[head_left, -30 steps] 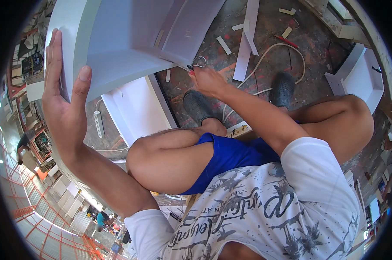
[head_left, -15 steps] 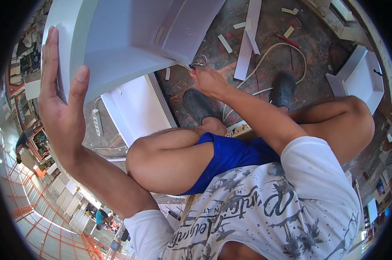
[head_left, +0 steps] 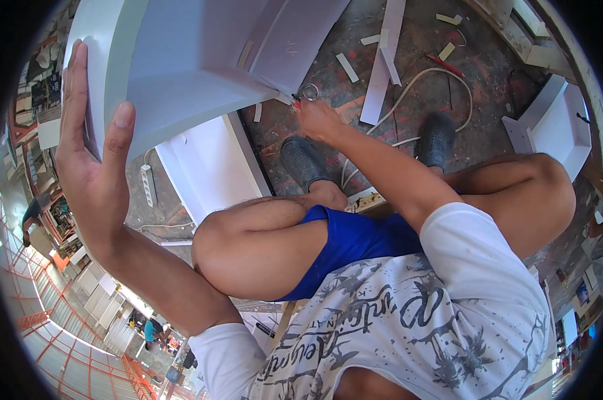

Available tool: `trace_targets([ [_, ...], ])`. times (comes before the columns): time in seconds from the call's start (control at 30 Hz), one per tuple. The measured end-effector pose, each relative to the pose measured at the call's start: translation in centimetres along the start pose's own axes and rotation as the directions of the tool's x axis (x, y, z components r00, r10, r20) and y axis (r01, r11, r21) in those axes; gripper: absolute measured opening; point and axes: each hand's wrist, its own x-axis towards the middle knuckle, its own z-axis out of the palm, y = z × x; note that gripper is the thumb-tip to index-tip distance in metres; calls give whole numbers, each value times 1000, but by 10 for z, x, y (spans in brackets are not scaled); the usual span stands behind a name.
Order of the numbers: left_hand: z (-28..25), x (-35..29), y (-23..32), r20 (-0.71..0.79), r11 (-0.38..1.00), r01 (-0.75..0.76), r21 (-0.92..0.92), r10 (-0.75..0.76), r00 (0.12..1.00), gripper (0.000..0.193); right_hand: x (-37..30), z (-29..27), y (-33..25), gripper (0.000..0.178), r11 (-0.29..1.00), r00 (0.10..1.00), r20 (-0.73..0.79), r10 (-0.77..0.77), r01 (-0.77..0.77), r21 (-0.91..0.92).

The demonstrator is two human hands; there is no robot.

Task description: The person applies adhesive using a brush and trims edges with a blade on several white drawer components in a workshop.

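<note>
1. Your left hand (head_left: 91, 160) lies flat and spread against the outer edge of the white cabinet (head_left: 181, 60), thumb hooked over its front face; the cabinet fills the upper left of the view
2. Your right hand (head_left: 318, 120) is closed low at the cabinet's lower corner, beside a small metal ring (head_left: 309, 91); what it pinches you cannot tell
3. A white panel (head_left: 211, 170) lies flat under the cabinet, its edge close to your left shoe (head_left: 305, 162)
4. Open floor (head_left: 495, 47) is tight: white offcut strips (head_left: 381, 63), a pale cable (head_left: 425, 77) and a white drawer box (head_left: 551, 123) crowd it, and your bent knees block the near side
</note>
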Motion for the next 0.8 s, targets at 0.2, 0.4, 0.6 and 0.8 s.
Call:
trace_targets([
  [0.2, -2, -3, 0, -3, 999, 41, 28, -41, 999, 71, 11, 16, 6, 42, 997, 997, 3, -78, 78, 10],
  [0.4, 20, 7, -1, -7, 998, 16, -55, -16, 1000, 71, 25, 21, 60, 44, 989, 990, 15, 140, -140, -38],
  [0.6, -2, -5, -3, 2, 999, 35, -25, -35, 999, 72, 20, 12, 13, 40, 992, 983, 148, 111, -102, -67],
  [0.8, -4, 2, 4, 29, 1000, -17, -16, 17, 999, 73, 34, 28, 46, 47, 997, 995, 87, 52, -46, -69],
])
